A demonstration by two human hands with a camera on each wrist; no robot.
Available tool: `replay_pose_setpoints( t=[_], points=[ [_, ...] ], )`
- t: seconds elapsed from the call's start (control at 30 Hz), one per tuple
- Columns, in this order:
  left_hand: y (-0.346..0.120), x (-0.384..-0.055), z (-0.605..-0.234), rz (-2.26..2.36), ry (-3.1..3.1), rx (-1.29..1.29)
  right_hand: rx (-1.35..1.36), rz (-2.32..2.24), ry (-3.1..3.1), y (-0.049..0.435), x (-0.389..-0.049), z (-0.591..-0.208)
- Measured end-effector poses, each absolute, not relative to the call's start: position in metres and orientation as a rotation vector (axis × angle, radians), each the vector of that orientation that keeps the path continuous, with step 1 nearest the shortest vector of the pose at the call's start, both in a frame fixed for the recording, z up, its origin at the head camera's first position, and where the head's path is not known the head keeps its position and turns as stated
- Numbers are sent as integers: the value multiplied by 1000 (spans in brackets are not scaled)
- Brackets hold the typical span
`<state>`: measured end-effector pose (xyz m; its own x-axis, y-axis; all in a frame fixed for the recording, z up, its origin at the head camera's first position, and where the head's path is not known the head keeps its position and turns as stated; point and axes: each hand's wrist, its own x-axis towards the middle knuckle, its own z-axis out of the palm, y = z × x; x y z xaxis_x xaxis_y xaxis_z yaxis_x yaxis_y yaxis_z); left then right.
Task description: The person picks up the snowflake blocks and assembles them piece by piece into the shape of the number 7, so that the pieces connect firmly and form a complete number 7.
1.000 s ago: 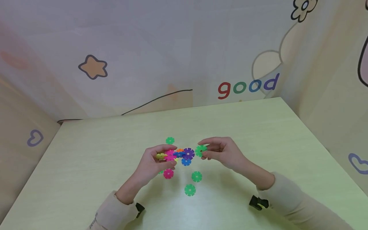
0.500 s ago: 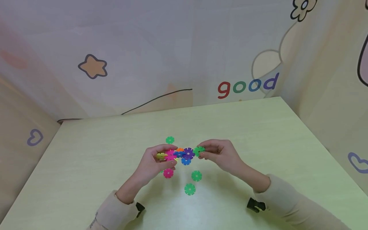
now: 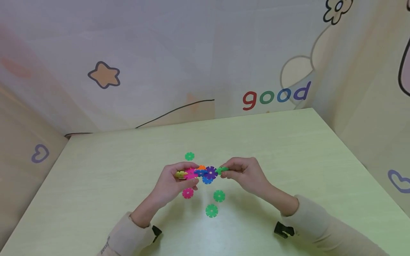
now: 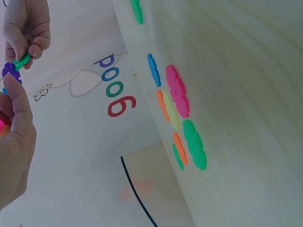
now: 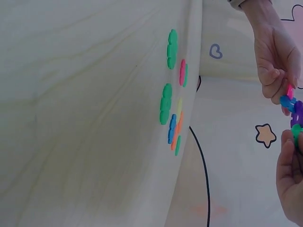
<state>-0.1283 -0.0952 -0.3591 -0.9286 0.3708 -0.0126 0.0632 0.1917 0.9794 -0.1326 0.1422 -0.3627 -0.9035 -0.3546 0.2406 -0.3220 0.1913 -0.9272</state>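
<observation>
In the head view, my left hand [image 3: 169, 183] holds a chain of notched, flower-shaped plastic discs above the table. A yellow disc [image 3: 180, 174], a pink disc [image 3: 190, 174], a blue disc [image 3: 200, 173] and a purple disc [image 3: 210, 172] make up the row, with thumb and fingers around the pink one. My right hand [image 3: 248, 174] pinches a green disc [image 3: 221, 170] between thumb and fingertips. That disc is turned nearly edge-on, its left edge at the purple disc's rim. The left wrist view shows the green disc [image 4: 22, 61] meeting the purple disc [image 4: 10, 71].
Loose discs lie on the table [image 3: 272, 142] under and around the hands: a pink disc [image 3: 188, 193], a blue disc [image 3: 207, 181], an orange disc [image 3: 201, 167] and several green ones, including a near green disc [image 3: 211, 210]. A printed cloth [image 3: 160, 71] stands behind the table.
My right hand has moved left, bringing the green disc from apart to the purple disc's edge. The green disc has turned from face-on to nearly edge-on. My left hand stays almost still.
</observation>
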Motion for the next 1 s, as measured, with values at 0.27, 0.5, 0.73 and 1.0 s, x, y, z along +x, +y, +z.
replay_pose_setpoints(
  t=[0.27, 0.5, 0.73, 1.0],
  points=[
    [-92, -128, -361, 1799, 2196, 438, -762, -1889, 2395, 141, -133, -363],
    [-92, -129, -363, 1801, 2189, 475, -793, -1902, 2396, 141, -135, -364],
    [-94, -130, -363, 1817, 2191, 493, -793, -1891, 2409, 140, -134, -363],
    [-97, -130, -362, 1832, 2228, 452, -773, -1797, 2448, 142, -136, -361]
  ],
)
